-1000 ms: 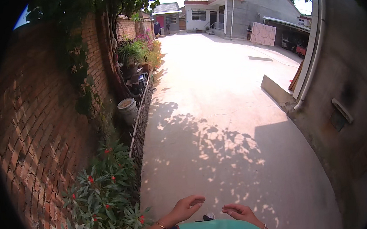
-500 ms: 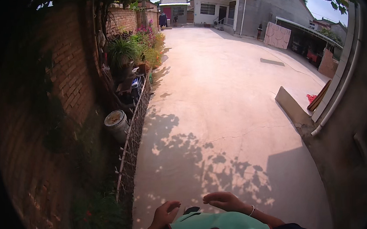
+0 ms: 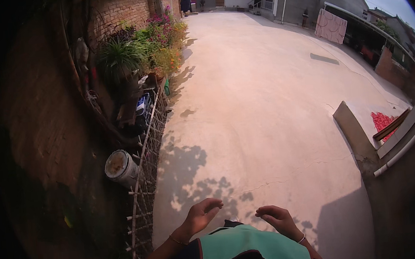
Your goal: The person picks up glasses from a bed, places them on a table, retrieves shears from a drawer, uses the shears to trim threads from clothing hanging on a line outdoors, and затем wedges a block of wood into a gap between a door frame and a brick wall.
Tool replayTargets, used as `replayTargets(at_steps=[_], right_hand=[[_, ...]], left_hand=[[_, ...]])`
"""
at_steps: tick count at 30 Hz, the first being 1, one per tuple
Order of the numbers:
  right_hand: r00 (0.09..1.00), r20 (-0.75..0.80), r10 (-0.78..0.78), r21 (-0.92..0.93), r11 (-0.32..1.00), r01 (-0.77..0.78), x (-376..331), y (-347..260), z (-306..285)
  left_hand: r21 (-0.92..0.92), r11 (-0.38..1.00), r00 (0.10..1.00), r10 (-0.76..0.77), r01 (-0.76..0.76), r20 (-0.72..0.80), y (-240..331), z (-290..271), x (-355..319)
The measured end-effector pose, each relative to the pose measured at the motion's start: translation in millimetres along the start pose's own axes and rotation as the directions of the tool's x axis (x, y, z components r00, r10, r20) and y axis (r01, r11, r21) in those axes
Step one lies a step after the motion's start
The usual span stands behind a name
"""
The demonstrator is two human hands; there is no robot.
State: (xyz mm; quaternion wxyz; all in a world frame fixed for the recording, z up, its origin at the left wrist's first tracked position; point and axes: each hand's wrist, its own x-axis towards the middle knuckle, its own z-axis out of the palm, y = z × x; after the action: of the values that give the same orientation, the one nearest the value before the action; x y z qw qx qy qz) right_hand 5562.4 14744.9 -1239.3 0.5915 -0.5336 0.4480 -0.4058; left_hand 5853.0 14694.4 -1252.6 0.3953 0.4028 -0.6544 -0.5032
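Out in front of my green apron (image 3: pixel 251 245), my left hand (image 3: pixel 201 218) is raised with its fingers loosely curved and nothing in it. To its right my right hand (image 3: pixel 277 218) hangs in the air too, empty, its thumb apart from the bent fingers. A gap separates the two hands, and neither touches anything. Below them lies the pale concrete yard (image 3: pixel 265 125) with leaf shadows on it.
A low stick fence (image 3: pixel 145 168) runs along the left, with a lidded white bucket (image 3: pixel 122 168) and flowering plants (image 3: pixel 161 38) behind it. At right stand a low slab (image 3: pixel 350 130), a red heap (image 3: pixel 381 121) and a white pipe (image 3: pixel 404 145). A patterned cloth (image 3: pixel 331 26) hangs farther off.
The bucket, slab and red heap now appear closer and lower or farther outward, as I have moved forward over the yard. My left hand has swung up and forward; my right hand sits farther right.
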Motion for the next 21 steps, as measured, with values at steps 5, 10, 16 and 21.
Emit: replayTargets(at_steps=[5, 10, 16, 21], right_hand=[[0.971, 0.234, -0.055, -0.048, 0.997, 0.068, 238, -57, -43], [0.917, 0.398, -0.037, -0.041, 0.997, 0.059, 461, -80, -56], [0.922, 0.387, -0.012, -0.161, 0.984, 0.08, 700, -97, -90], [0.967, 0.243, 0.071, -0.004, 0.997, -0.072, 866, -129, -143]], left_hand=[[0.057, 0.998, 0.988, -0.032, 0.041, -0.152, -3, -90, 153], [-0.195, 0.968, 0.905, -0.22, 0.157, -0.365, -74, -172, 279], [-0.149, 0.967, 0.93, -0.241, 0.206, -0.277, -115, -293, 518], [-0.038, 0.997, 0.997, -0.074, 0.073, -0.032, -112, -380, 750]])
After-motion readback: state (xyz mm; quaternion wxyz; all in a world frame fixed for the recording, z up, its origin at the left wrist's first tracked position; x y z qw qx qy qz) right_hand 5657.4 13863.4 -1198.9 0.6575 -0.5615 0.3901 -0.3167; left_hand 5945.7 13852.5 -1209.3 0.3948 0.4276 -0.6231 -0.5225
